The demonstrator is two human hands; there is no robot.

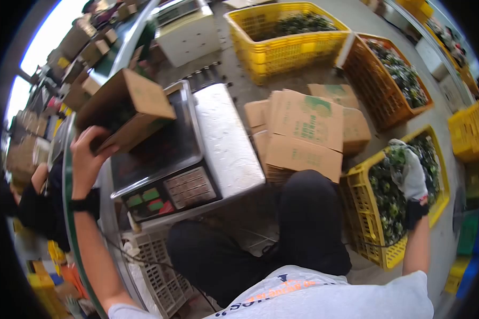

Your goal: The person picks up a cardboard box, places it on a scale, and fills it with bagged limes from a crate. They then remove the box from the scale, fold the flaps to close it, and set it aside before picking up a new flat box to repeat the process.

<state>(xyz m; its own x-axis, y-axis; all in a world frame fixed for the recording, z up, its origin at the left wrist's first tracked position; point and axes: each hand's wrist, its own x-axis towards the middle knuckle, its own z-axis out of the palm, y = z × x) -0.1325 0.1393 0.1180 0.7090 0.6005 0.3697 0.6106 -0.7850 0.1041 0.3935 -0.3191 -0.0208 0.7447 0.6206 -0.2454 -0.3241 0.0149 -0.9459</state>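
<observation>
The far yellow crate (298, 56) is standing across the floor from the seated person, with dark green produce heaping inside. The orange crate (364, 80) is sitting just beside it, also holding greenery. Nearer, at the person's right side, another yellow crate (363, 212) is standing tilted in my view, brimming with green produce (382, 186). Ahead of the knees, a stack of flattened cardboard (306, 127) is lying on the floor. A white block (226, 133) is resting between that stack and the black scale (165, 165), whose keypad is facing the person.

Over the scale, the open cardboard box (138, 114) is leaning, its mouth turning toward the left hand (89, 151). I can't tell how much of its weight the scale is bearing. That bare hand is grasping the box by its near edge, fingers curling over the rim. The right hand (412, 173), wearing a whitish glove, is reaching down into the near crate, well apart from the box. Its fingers are touching the produce there, though I can't tell whether they are closing on any.
</observation>
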